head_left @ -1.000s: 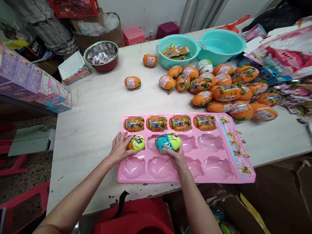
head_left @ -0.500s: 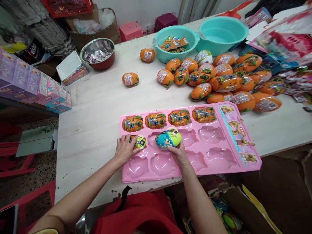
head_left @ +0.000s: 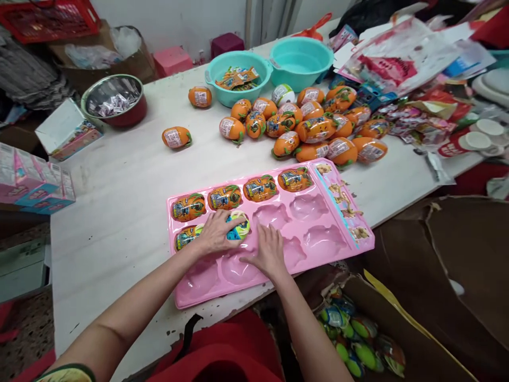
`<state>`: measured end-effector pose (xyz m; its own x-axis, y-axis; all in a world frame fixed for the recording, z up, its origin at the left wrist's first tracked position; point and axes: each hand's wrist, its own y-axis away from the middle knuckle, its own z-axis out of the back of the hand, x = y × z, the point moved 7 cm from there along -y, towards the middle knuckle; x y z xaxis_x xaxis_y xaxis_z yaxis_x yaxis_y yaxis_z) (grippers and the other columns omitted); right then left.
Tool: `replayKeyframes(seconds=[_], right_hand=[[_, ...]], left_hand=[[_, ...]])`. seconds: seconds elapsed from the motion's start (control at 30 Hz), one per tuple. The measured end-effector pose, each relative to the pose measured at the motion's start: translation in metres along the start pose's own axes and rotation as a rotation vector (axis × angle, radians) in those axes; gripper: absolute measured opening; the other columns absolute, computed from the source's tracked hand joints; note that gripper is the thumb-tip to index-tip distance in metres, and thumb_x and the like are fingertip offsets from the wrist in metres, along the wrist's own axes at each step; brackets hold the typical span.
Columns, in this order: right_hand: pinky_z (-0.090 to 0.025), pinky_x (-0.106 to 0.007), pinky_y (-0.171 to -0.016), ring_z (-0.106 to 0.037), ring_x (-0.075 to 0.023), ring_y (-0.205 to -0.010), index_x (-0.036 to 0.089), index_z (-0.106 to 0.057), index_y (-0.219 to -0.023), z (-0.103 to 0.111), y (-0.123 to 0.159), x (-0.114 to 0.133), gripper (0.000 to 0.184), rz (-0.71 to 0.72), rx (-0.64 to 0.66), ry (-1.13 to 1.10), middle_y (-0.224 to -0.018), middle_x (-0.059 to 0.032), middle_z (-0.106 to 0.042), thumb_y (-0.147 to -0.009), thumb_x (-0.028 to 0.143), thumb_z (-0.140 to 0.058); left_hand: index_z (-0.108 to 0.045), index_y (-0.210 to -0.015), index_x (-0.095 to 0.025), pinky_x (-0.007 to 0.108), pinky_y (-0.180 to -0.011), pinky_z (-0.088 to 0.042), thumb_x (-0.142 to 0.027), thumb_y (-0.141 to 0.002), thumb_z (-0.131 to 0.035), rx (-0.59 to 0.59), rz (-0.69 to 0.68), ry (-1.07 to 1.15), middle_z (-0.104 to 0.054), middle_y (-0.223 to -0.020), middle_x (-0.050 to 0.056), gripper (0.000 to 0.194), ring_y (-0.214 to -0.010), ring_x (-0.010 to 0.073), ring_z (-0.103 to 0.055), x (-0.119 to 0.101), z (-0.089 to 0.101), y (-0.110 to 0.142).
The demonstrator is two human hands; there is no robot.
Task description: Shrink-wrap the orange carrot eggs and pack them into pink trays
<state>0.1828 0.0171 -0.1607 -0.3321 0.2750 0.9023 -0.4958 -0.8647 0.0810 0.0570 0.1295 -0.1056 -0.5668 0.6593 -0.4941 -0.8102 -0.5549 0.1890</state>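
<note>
A pink moulded plastic tray (head_left: pixel 238 289) lies on the white table, its back row filled with orange toy eggs (head_left: pixel 260 188). My left hand (head_left: pixel 218 233) grips a blue and lime-green toy egg (head_left: pixel 238 227) over the second hollow of the middle row. Left of that hand, another egg with a lime-green end (head_left: pixel 185 237) sits in the first hollow, partly hidden by my fingers. My right hand (head_left: pixel 270 249) is empty, fingers apart, above the tray just right of the blue-green egg. Several front-row and right-hand hollows hold nothing.
Behind the tray lies a pile of orange toy eggs (head_left: pixel 314 127). Two turquoise basins (head_left: pixel 228 98) and a metal bowl with small packets (head_left: pixel 129 114) stand farther back. Below the table's front edge, an open cardboard box (head_left: pixel 401 297) holds green and blue eggs.
The blue-green egg has passed from my right hand to my left, down at the second hollow. My left hand has let go of the first-hollow egg. The view has swung right.
</note>
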Motion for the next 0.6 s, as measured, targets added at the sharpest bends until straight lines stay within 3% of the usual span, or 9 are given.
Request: replayKeyframes(seconds=[0.07,0.2,0.37,0.43,0.5,0.6], right_hand=[[-0.001,-0.064,-0.118,-0.048,-0.0394,-0.121,0.025,-0.063,-0.106,-0.005,-0.003,-0.007,0.069,0.067,-0.014,0.163,-0.108,-0.0106,-0.063,-0.047,0.044,-0.093],[-0.011,-0.060,-0.116,-0.054,-0.0326,-0.100,0.029,-0.063,-0.096,-0.017,-0.004,-0.004,0.035,0.139,-0.009,0.261,-0.090,-0.0048,-0.061,-0.066,0.033,-0.081],[-0.013,-0.058,-0.116,-0.053,-0.0320,-0.106,0.025,-0.061,-0.108,-0.023,0.006,0.010,0.048,0.064,0.154,0.392,-0.104,-0.0066,-0.064,-0.063,0.018,-0.076],[-0.012,-0.055,-0.118,-0.052,-0.0302,-0.110,0.023,-0.060,-0.111,-0.023,0.006,0.012,0.048,0.050,0.201,0.397,-0.111,-0.0063,-0.064,-0.065,0.016,-0.074],[-0.011,-0.052,-0.118,-0.053,-0.0274,-0.113,0.021,-0.060,-0.112,-0.022,0.003,0.014,0.046,0.039,0.192,0.380,-0.113,-0.0034,-0.064,-0.067,0.014,-0.070],[-0.013,-0.049,-0.120,-0.054,-0.0248,-0.114,0.017,-0.059,-0.113,-0.024,0.005,0.022,0.045,0.060,0.185,0.425,-0.114,-0.0040,-0.065,-0.069,0.014,-0.068]], left_hand=[[-0.059,-0.136,-0.034,0.051,-0.102,-0.038,-0.050,-0.084,-0.064,0.016,-0.024,-0.158,-0.052,-0.132,0.013,0.054,-0.118,0.0346,-0.047,0.003,-0.019,-0.004],[-0.053,-0.140,-0.036,0.050,-0.101,-0.039,-0.048,-0.095,-0.049,0.043,-0.041,-0.325,-0.052,-0.134,0.011,0.048,-0.122,0.0343,-0.047,0.002,-0.031,0.002],[-0.048,-0.142,-0.036,0.061,-0.101,-0.040,-0.052,-0.090,-0.055,0.034,-0.008,-0.338,-0.048,-0.144,0.011,0.055,-0.126,0.0423,-0.047,0.016,-0.024,0.029],[-0.026,-0.151,-0.045,0.064,-0.107,-0.035,-0.053,-0.090,-0.054,0.022,-0.022,-0.316,-0.035,-0.159,0.004,0.067,-0.136,0.0414,-0.041,0.027,-0.026,0.038],[0.000,-0.150,-0.060,0.063,-0.117,-0.019,-0.047,-0.096,-0.042,0.047,-0.069,-0.291,-0.007,-0.167,-0.011,0.070,-0.148,0.0338,-0.027,0.031,-0.032,0.045],[0.015,-0.140,-0.071,0.060,-0.120,-0.008,-0.042,-0.097,-0.035,0.045,-0.010,-0.252,0.018,-0.159,-0.028,0.071,-0.152,0.0286,-0.013,0.027,-0.031,0.054]])
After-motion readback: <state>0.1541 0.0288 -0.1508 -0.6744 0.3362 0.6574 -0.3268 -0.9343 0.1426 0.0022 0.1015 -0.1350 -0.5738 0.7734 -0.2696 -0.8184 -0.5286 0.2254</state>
